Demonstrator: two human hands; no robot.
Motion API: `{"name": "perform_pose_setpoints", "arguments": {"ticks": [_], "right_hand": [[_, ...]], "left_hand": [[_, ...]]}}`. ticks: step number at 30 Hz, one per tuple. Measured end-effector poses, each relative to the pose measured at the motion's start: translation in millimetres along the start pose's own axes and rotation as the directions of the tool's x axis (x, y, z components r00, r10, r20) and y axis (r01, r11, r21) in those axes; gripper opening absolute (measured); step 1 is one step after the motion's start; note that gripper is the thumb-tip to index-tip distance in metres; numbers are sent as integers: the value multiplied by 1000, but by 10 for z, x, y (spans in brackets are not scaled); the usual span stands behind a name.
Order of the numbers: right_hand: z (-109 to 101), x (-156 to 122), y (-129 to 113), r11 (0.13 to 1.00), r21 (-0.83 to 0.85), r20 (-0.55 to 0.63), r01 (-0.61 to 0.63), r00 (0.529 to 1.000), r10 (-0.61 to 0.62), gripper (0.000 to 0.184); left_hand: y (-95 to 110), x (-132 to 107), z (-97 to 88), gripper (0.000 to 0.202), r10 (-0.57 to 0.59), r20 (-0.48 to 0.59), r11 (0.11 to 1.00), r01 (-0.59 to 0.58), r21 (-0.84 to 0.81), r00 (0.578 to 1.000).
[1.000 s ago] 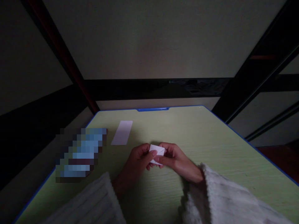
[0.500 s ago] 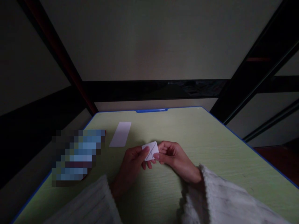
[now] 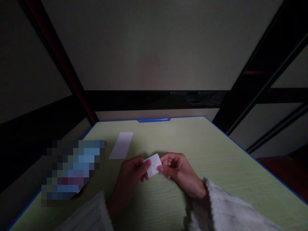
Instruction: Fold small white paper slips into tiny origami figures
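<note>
A small square of folded white paper [image 3: 154, 161], with crease or flap lines crossing on its face, is held up just above the table. My left hand [image 3: 134, 171] pinches its left side, thumb on top and fingers underneath. On the right side, my right hand [image 3: 176, 165] grips the paper's edge between thumb and fingers. The hidden fingertips lie behind the paper. Beyond my left hand, a flat white paper strip [image 3: 121, 145] rests on the table.
The pale green tabletop [image 3: 192, 138] has a blue rim, with a blue handle piece [image 3: 154, 120] at the far edge. A pixelated bluish object [image 3: 77, 170] lies at the left. Behind the table stands a panelled wall [image 3: 154, 48].
The folded paper has turned slightly in my hands, and more crossing lines now show on its face. The whole view has shifted a little, so the table appears lower.
</note>
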State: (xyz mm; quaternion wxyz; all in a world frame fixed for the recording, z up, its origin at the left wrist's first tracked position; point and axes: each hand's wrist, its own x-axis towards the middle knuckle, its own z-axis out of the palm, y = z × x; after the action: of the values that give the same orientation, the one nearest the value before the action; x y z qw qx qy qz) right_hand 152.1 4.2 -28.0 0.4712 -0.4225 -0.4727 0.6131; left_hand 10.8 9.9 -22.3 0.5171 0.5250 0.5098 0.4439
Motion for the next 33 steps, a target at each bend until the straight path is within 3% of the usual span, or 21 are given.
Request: {"name": "perform_pose_setpoints", "arguments": {"ticks": [7, 11, 15, 24, 33], "right_hand": [[-7, 5, 2, 995, 40, -61, 87, 995, -85, 17], [-19, 1, 5, 981, 86, -100, 171, 982, -163, 15], [-5, -14, -1, 987, 61, 12, 148, 989, -149, 15], [8, -9, 0, 988, 95, 45, 118, 991, -123, 17], [-2, -2, 23, 983, 25, -29, 180, 983, -179, 21]], "left_hand": [[-10, 4, 12, 27, -21, 28, 998, 23, -59, 999], [-57, -4, 15, 19, -27, 190, 997, 40, -64, 981], [-96, -8, 30, 17, -41, 304, 996, 62, -61, 952], [-118, -6, 26, 19, 1, 244, 1000, 4, -20, 970], [-62, -16, 61, 17, -71, 213, 990, 96, -108, 974]]}}
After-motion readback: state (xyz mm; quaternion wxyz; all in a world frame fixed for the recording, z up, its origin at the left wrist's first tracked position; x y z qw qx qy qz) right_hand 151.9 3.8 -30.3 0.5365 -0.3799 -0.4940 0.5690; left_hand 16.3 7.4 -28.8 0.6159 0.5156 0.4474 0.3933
